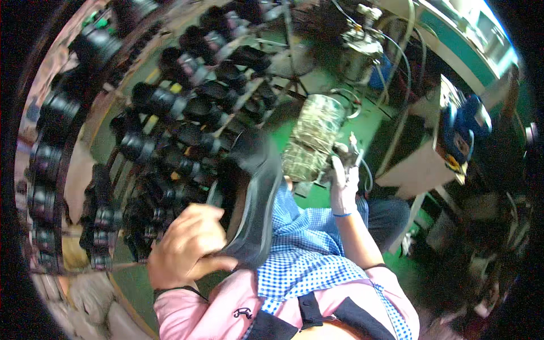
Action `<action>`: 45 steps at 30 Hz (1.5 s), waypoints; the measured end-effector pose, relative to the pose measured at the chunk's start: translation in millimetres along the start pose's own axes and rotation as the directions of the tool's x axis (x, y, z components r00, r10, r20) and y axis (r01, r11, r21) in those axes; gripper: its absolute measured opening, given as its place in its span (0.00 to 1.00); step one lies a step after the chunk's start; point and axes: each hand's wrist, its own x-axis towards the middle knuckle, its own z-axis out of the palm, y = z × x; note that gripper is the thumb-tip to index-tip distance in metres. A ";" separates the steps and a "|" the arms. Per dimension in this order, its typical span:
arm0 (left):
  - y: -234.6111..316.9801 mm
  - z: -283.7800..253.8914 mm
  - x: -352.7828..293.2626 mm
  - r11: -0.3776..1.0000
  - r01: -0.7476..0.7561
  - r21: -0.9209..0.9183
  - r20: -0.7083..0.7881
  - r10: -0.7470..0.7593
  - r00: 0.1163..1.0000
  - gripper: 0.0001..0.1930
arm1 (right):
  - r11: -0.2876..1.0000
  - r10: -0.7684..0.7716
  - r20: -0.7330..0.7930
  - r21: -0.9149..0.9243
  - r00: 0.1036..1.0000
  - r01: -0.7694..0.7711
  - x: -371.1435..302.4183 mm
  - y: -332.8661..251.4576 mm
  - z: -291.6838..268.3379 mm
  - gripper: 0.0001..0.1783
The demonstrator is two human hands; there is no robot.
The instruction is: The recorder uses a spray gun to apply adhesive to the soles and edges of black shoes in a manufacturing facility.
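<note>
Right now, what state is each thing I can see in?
Left hand: bare, blurred, at the near black shoe; grip unclear.
Near black shoe: blurred, close in front of the person.
Right hand: white-gloved, closed around the spray gun.
Spray gun: held; whether it is spraying cannot be told.
Checked apron: worn, draped over the lap.
Metal pot: upright.
Racked black footwear: set out in rows.

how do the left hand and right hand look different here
The left hand is bare, while the right hand wears a white glove. The left hand is motion-blurred at a dark curved piece; the right hand is clearer and holds what looks like a spray gun. Both arms come out of pink sleeves.
</note>
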 end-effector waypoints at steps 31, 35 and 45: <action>-57.7 112.0 150.7 0.747 -0.512 0.424 0.509 0.271 0.817 0.18 | 0.967 0.234 0.217 -0.154 0.948 -0.204 -47.6 -50.3 -86.6 0.14; -54.7 114.4 155.4 0.750 -0.511 0.421 0.510 0.270 0.817 0.19 | 0.975 0.176 0.204 -0.172 0.963 -0.142 -45.2 -42.4 -86.6 0.14; -49.2 116.8 163.0 0.775 -0.482 0.408 0.516 0.240 0.822 0.18 | 0.963 -0.020 0.169 -0.260 0.985 0.065 -48.4 -35.7 -84.7 0.10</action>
